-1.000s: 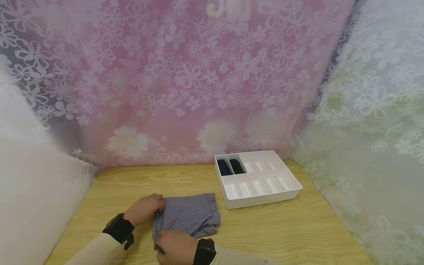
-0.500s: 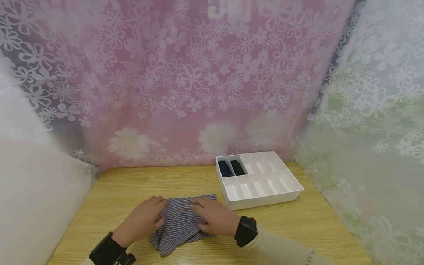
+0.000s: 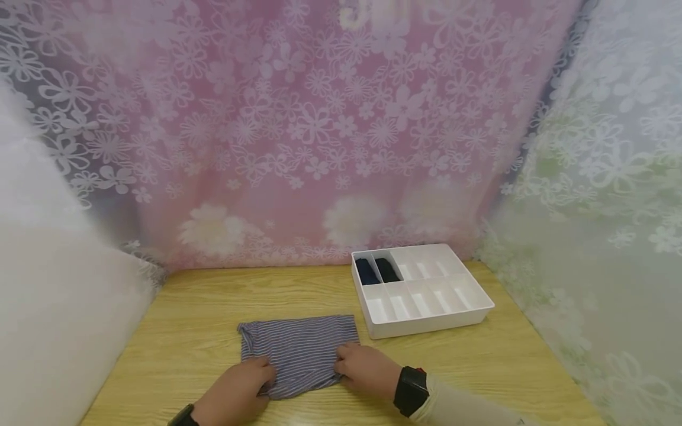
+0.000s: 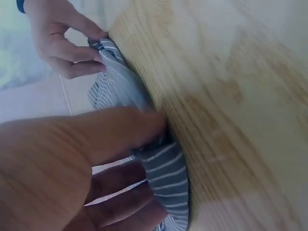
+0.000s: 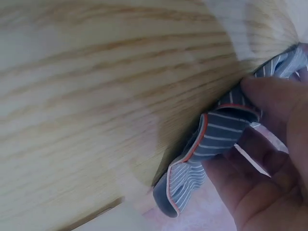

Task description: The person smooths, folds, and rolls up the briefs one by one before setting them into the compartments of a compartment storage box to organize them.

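A blue-grey cloth garment point(image 3: 303, 346) with thin white stripes lies folded on the table in the head view. My left hand point(image 3: 237, 386) pinches its near left corner. At the near right side, my right hand point(image 3: 369, 370) grips the edge. In the left wrist view, the thumb lies over the striped fabric point(image 4: 168, 175) with the fingers beneath, and the other hand point(image 4: 60, 45) pinches the far end. Orange-red trim borders the fabric point(image 5: 219, 134) in the right wrist view, where thumb and fingers hold its edge. The garment's kind does not show.
A white divided tray point(image 3: 434, 327) stands behind and right of the garment. Two of its back left compartments hold a navy folded cloth point(image 3: 367, 272) and a black folded cloth point(image 3: 387, 270). Flowered curtains point(image 3: 330, 148) hang around the wooden table point(image 3: 256, 290).
The left hand has moved from the far left corner to the near left one. My right hand has gone from the near left across to the right side. The garment's near edge has changed shape.
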Available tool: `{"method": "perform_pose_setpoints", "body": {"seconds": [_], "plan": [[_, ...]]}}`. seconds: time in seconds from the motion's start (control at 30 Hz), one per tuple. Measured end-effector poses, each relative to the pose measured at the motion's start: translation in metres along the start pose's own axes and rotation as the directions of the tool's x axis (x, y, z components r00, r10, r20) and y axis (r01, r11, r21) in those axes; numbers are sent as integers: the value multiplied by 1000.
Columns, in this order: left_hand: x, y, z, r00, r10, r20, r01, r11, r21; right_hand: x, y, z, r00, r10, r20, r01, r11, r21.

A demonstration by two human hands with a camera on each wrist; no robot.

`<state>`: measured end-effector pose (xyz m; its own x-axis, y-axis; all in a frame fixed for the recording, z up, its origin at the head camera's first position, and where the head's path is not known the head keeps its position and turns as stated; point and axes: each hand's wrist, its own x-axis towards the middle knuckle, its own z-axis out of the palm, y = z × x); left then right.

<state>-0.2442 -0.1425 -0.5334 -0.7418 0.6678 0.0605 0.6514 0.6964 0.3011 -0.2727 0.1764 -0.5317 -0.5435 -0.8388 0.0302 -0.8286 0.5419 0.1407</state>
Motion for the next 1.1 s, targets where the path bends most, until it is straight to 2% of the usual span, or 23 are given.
{"method": "perform_pose_setpoints", "body": {"seconds": [0.13,0.27,0.47,0.73,0.8,0.9,1.0,1.1], "plan": [[6,5,4,998,37,-57,-31,995,97,-2,-4,2,999,36,-14,-35,999,27],[9,10,7,997,28,-67,-15,982,189,-5,-7,3,998,65,-18,-64,995,73],[8,15,8,995,-20,-97,40,978,206,-10,-5,4,998,68,-4,-67,992,111],[10,12,10,981,15,-196,35,967,250,-6,4,4,998,58,-33,-56,996,70],[9,10,11,980,13,-200,32,975,221,-6,5,3,998,64,-27,-61,993,97],[7,7,7,987,-17,-163,31,996,80,-7,7,-4,996,82,-17,-77,974,212],[4,5,-2,992,-54,-110,47,997,-66,-8,10,-16,994,109,-22,-92,921,378],[3,1,-13,992,-87,-88,73,985,-153,-7,15,-28,989,139,-49,-100,875,475]]}}
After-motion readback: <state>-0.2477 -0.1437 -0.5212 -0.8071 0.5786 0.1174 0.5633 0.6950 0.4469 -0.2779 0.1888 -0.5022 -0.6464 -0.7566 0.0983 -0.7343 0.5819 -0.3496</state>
